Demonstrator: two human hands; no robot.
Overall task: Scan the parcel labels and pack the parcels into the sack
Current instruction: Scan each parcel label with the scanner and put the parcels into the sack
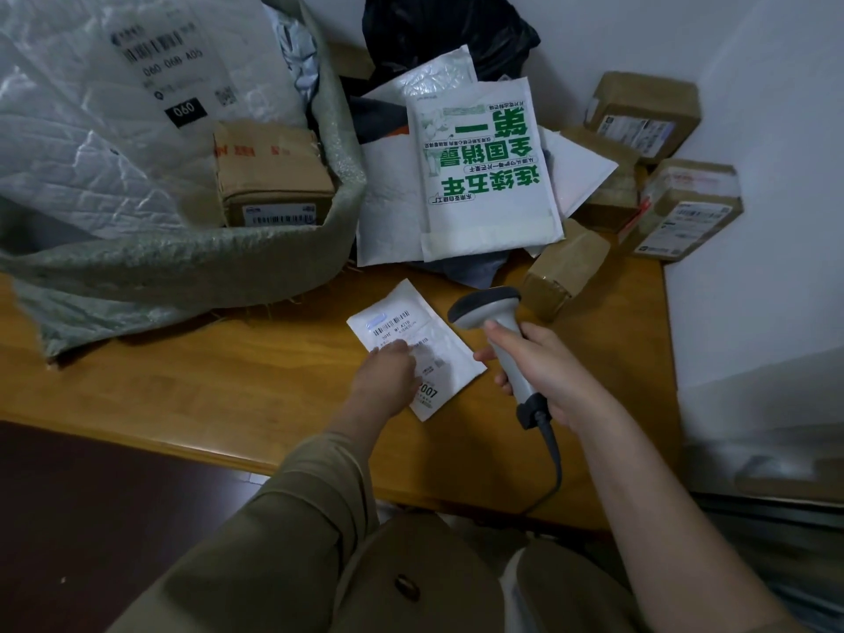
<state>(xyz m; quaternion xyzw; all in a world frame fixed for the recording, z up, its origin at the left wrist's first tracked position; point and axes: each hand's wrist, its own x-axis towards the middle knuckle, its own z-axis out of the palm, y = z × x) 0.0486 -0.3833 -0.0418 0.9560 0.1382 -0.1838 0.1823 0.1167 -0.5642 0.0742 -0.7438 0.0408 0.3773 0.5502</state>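
A small white parcel (422, 333) with a barcode label lies flat on the wooden table (205, 386). My left hand (388, 374) presses on its near half with straight fingers. My right hand (543, 367) grips the handle of a grey barcode scanner (495, 326), whose head hangs just right of the parcel's label. The woven green sack (192, 262) stands open at the left. Inside it are a brown box (274, 180) and a big silver mailer (114, 93).
A pile of white mailers (479, 175), one with green print, lies behind the small parcel. Several brown boxes (676, 207) stand at the table's right end by the wall. A black bag (438, 34) sits at the back. The scanner's cable (555, 454) runs over the table's near edge.
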